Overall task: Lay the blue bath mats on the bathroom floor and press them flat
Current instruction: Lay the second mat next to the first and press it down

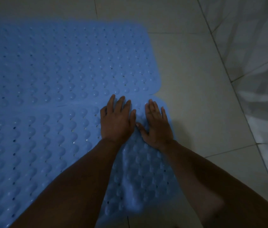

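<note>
Both blue mats are down on the tiled floor (195,89), the far mat (67,63) butting the near mat (36,145). Left hand (116,120) and right hand (158,127) lie open, palms flat on the near mat's corner, gripping nothing. Looks mostly done, though a ripple (130,178) below the hands probably needs pressing.

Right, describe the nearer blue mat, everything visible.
The nearer blue mat looks like soft rubber or plastic, covered in rows of rounded bumps with small holes between. It lies on the pale tiled floor, its far edge meeting the farther mat. A raised ripple runs between the forearms. The left hand and right hand press flat near its far right corner.
</note>
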The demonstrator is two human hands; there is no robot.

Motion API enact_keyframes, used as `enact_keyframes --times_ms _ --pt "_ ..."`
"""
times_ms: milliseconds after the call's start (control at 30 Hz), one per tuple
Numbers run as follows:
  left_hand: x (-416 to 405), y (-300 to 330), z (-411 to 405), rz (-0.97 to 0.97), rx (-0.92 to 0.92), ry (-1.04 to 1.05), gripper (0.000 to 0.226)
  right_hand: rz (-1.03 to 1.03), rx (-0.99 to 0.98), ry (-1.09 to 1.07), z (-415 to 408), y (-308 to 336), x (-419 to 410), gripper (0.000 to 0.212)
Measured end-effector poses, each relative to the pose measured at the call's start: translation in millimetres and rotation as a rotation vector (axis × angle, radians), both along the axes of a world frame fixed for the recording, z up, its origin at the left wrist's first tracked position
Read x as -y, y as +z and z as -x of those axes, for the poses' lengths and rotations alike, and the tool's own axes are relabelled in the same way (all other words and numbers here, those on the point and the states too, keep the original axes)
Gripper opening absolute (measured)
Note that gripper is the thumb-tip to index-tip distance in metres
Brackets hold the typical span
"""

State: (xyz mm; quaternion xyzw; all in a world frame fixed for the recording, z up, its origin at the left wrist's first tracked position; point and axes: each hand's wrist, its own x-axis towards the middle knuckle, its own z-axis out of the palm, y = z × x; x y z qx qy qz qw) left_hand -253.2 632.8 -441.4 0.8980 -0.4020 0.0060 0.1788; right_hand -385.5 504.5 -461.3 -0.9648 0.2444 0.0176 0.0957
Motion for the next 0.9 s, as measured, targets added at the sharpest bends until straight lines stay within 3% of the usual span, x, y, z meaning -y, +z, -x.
enact_keyframes --times_ms 267,333,433,533,600,700,900 --pt "1 28 8 0.021 -0.032 0.079 0.051 -0.328 -0.340 -0.067 -20 50 16 0.077" --pt "0 39 11 0.021 -0.030 0.080 0.052 -0.405 -0.305 -0.104 -30 70 23 0.067" --pt "0 51 17 -0.026 -0.080 0.064 0.062 -0.342 -0.179 -0.088 -38 89 39 0.044" --pt "-4 43 29 -0.179 -0.221 -0.002 0.065 -0.322 0.090 -0.130 -39 89 44 0.045" --pt "-6 26 39 -0.266 -0.265 -0.073 0.065 -0.301 0.139 -0.125 -39 81 44 0.043" --pt "-3 -2 60 -0.345 -0.199 -0.181 0.077 -0.274 0.185 -0.147 -41 66 48 0.046" --pt "6 -17 73 -0.279 -0.120 -0.143 0.094 -0.113 0.264 -0.072 -47 36 53 0.040"
